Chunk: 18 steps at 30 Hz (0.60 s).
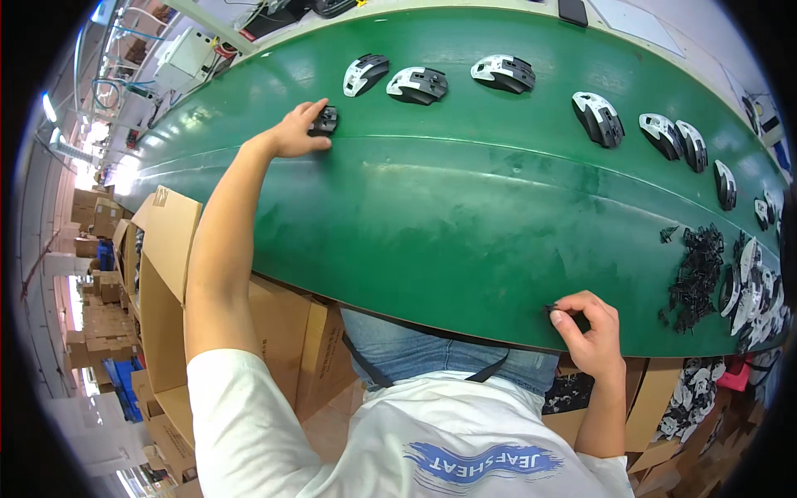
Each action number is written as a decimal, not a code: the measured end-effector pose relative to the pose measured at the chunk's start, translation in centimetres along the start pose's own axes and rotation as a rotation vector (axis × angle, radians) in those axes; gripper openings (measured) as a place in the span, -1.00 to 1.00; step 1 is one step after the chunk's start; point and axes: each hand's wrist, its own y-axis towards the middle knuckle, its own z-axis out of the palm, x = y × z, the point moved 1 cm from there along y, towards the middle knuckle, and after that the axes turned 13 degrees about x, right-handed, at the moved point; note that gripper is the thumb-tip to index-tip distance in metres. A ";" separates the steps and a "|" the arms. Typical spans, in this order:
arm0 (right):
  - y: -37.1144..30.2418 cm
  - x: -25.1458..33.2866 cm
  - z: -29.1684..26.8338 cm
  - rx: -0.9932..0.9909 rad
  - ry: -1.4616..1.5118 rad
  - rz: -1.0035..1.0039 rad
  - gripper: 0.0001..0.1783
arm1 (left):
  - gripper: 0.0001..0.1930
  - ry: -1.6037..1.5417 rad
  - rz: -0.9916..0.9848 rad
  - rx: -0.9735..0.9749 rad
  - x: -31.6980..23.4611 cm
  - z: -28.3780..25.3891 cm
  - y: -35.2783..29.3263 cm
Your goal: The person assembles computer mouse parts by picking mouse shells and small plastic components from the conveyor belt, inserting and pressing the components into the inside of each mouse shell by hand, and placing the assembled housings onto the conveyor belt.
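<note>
At the far left of the green worktop, my left hand (292,133) reaches out with fingers and thumb around a computer mouse (326,122). Only its dark end shows; the hand covers the rest. Close to the worktop's near edge, my right hand (591,332) pinches a small black plastic part (550,310) between thumb and fingertips. Beyond my left hand sit black-and-white mice, among them one standing at a slant (366,75) and another beside it (418,85). To the right of my right hand lies a pile of small black plastic parts (699,270).
More mice run along the far side toward the right, including one mouse (598,119). White and black mouse shells (755,290) are heaped at the right end. An open cardboard box (170,241) stands by my left arm. A dark phone-like object (573,12) rests at the back ledge.
</note>
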 end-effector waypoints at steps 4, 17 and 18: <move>3.1 1.0 1.5 0.099 0.008 -0.173 -0.88 | -0.23 -0.556 -0.102 -0.231 -1.3 1.4 0.9; 3.7 1.5 4.7 0.278 0.095 -0.204 -0.87 | -0.26 -0.795 -0.268 -0.614 -7.6 4.8 4.4; 3.5 1.3 4.7 0.268 0.151 -0.194 -0.87 | -0.23 -0.667 -0.238 -0.643 -8.9 5.1 3.7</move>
